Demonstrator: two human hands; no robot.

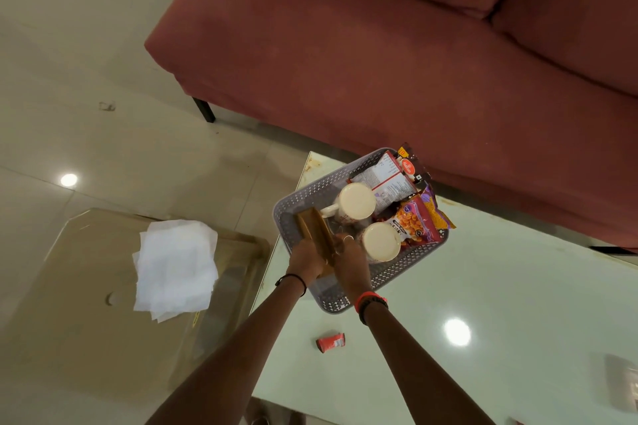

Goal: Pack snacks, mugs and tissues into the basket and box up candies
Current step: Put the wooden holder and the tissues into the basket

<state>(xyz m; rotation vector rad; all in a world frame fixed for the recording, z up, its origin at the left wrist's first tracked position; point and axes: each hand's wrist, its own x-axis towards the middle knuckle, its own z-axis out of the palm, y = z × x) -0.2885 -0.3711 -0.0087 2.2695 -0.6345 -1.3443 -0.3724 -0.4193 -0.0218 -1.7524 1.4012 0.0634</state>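
A grey perforated plastic basket point(312, 191) sits at the far left corner of a pale green glass surface point(500, 286), its left wall close to the surface's left edge. Inside it stand two cream ceramic mugs: one point(355, 202) near the middle, the other point(381, 241) just beside it toward the near right wall. Colourful snack packets point(412, 217) lean against the far right side, their tops poking over the rim toward the dark red fabric sofa point(379, 45) beyond.

Both hands meet over the basket's near left part, holding a flat brown wooden box point(312, 229) tilted on edge above the basket floor. The left hand point(305, 260) has its fingers wrapped on the box's near end; the right hand point(348, 260) has its fingers clamped on the box's right side.

A small red candy wrapper point(330, 343) lies alone on the surface, near the person, well apart from the basket. To the left, on a lower brownish glass table point(86, 338), rests a loose stack of white paper tissues point(176, 269). The right half of the green surface lies open.
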